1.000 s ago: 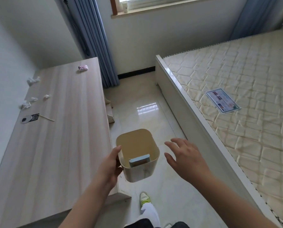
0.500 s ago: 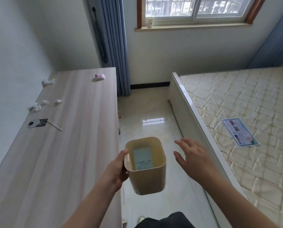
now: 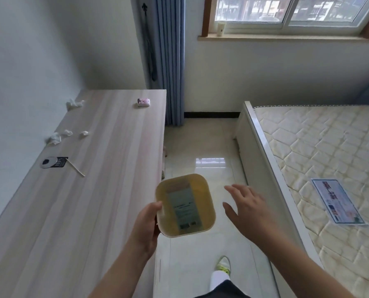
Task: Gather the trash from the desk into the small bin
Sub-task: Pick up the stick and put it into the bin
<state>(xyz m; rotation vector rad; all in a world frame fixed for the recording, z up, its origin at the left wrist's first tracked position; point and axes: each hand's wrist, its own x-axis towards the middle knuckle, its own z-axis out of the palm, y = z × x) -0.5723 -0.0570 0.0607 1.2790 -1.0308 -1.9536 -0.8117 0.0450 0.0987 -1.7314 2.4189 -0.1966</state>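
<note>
My left hand (image 3: 146,227) grips the left rim of a small cream bin (image 3: 202,190), held in the air beside the desk's right edge. A flat paper card (image 3: 184,208) lies inside the bin. My right hand (image 3: 247,209) hovers open just right of the bin, not touching it. On the wooden desk (image 3: 97,190) lie crumpled white tissues (image 3: 74,103) far back, more tissue scraps (image 3: 55,138) near the wall, a black card with a round disc (image 3: 53,162), a thin wooden stick (image 3: 76,169), and a small pink packet (image 3: 143,102).
A bed with a bare quilted mattress (image 3: 321,151) stands on the right, with a printed leaflet (image 3: 338,204) on it. Tiled floor (image 3: 200,147) runs between desk and bed. Blue curtain (image 3: 168,61) and a window sill lie ahead. My shoe (image 3: 223,265) shows below.
The view has tilted up and shifted forward along the desk. The bin, still in my left hand, turned so its opening faces me more squarely.
</note>
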